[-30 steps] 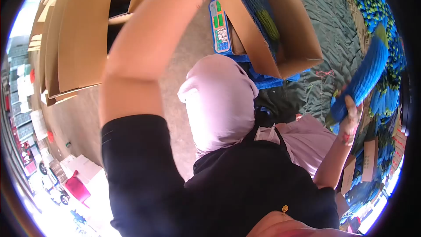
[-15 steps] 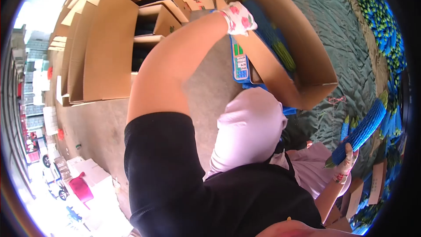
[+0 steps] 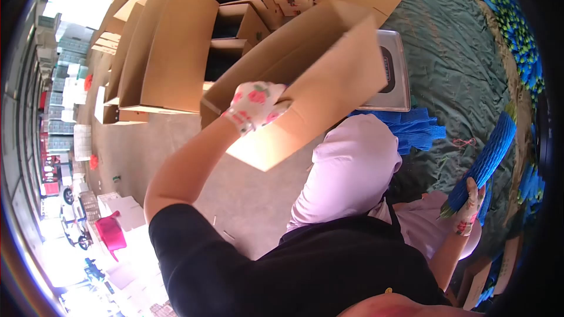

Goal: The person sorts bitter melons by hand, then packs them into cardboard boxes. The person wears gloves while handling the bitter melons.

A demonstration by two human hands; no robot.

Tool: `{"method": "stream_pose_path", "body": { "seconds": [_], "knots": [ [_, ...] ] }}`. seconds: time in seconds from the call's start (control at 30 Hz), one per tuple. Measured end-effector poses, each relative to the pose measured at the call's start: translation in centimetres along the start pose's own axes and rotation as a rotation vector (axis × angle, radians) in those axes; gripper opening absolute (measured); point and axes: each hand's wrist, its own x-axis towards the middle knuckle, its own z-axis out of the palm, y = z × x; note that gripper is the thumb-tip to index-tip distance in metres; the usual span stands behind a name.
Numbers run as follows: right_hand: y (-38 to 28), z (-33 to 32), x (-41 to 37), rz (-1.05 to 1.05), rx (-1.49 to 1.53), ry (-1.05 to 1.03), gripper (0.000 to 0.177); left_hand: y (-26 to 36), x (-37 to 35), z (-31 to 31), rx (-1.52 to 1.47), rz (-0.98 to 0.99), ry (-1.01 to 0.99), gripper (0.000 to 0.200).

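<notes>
My left hand (image 3: 255, 105), in a white glove with red flowers, grips the side of a brown cardboard box (image 3: 329, 76) and holds it tilted in the air above my knees. My right hand (image 3: 468, 211), in the same kind of glove, is closed around the lower end of a long item wrapped in blue foam netting (image 3: 486, 161), held out at the right over the green tarp (image 3: 452, 53). Behind the box, a flat grey weighing scale (image 3: 392, 73) lies on the tarp.
Open cardboard boxes (image 3: 176, 47) stand in rows at the upper left. A heap of blue foam sleeves (image 3: 420, 128) lies below the scale. Blue-netted green produce (image 3: 517, 29) is piled along the right edge. My knee in pink cloth (image 3: 352, 167) is in the centre.
My left hand has lifted the box off the scale and swung it left and toward me; the scale now shows. My right hand keeps the blue-netted item in about the same place.
</notes>
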Motion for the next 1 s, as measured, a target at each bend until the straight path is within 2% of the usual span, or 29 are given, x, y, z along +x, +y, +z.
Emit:
{"method": "stream_pose_path", "body": {
  "seconds": [0.03, 0.1, 0.17, 0.23, 0.3, 0.4, 0.57, 0.63, 0.67, 0.7, 0.77, 0.83, 0.87, 0.9, 0.97, 1.0],
  "knots": [
    [0.2, 0.0, 0.2, 0.004, 0.011, -0.008, 0.042, -0.4, -1.5, -0.1, -0.053, -0.082, -0.02, 0.033],
    [0.6, -0.5, 0.9, 0.075, 0.011, -0.054, 0.045, -1.3, -4.5, -0.4, -0.08, -0.115, 0.016, 0.034],
    [0.9, -0.1, 1.4, 0.117, 0.055, -0.063, 0.046, -2.0, -7.1, -0.3, -0.129, -0.257, -0.003, 0.036],
    [0.7, 1.1, 1.3, 0.023, 0.094, -0.091, 0.046, -2.2, -10.1, 0.3, -0.102, -0.326, -0.016, 0.035],
    [-0.8, 2.2, 0.9, 0.034, 0.073, -0.168, 0.045, -2.4, -13.6, 1.2, -0.188, -0.456, -0.02, 0.032],
    [-1.6, 3.1, 0.7, 0.011, 0.03, -0.246, 0.045, -2.2, -17.1, 1.0, -0.059, -0.42, -0.036, 0.03],
    [-1.3, 3.3, 0.8, -0.006, -0.04, -0.27, 0.041, -0.2, -18.4, -4.2, -0.007, -0.359, -0.147, 0.03],
    [-0.1, 2.9, 1.5, -0.009, -0.004, -0.223, 0.039, -0.2, -18.7, -6.8, -0.203, -0.36, -0.126, 0.029],
    [-0.7, 3.0, 1.2, -0.003, -0.032, -0.253, 0.038, -0.1, -18.5, -8.5, -0.266, -0.493, -0.192, 0.03],
    [-1.1, 3.1, 1.0, 0.004, -0.061, -0.283, 0.037, 0.0, -18.5, -9.6, -0.332, -0.562, -0.172, 0.028],
    [-0.2, 2.7, 1.5, 0.05, -0.026, -0.265, 0.038, -2.2, -18.2, -10.6, -0.404, -0.518, -0.114, 0.03],
    [-0.8, 3.0, 1.1, 0.073, -0.048, -0.222, 0.037, -5.9, -17.8, -10.6, -0.568, -0.487, -0.001, 0.04],
    [-1.2, 3.3, 0.8, 0.075, -0.042, -0.213, 0.037, -6.1, -17.4, -11.8, -0.762, -0.525, 0.049, 0.048],
    [-1.6, 3.5, 0.6, 0.088, -0.054, -0.203, 0.036, -7.3, -16.8, -12.4, -0.756, -0.514, 0.046, 0.048],
    [-2.1, 3.8, 0.3, 0.101, -0.064, -0.176, 0.034, -10.5, -15.3, -13.6, -0.371, -0.505, 0.279, 0.049],
    [-2.2, 3.9, 0.2, 0.082, -0.052, -0.17, 0.032, -11.7, -14.5, -14.3, -0.368, -0.495, 0.276, 0.049]
  ]
}}
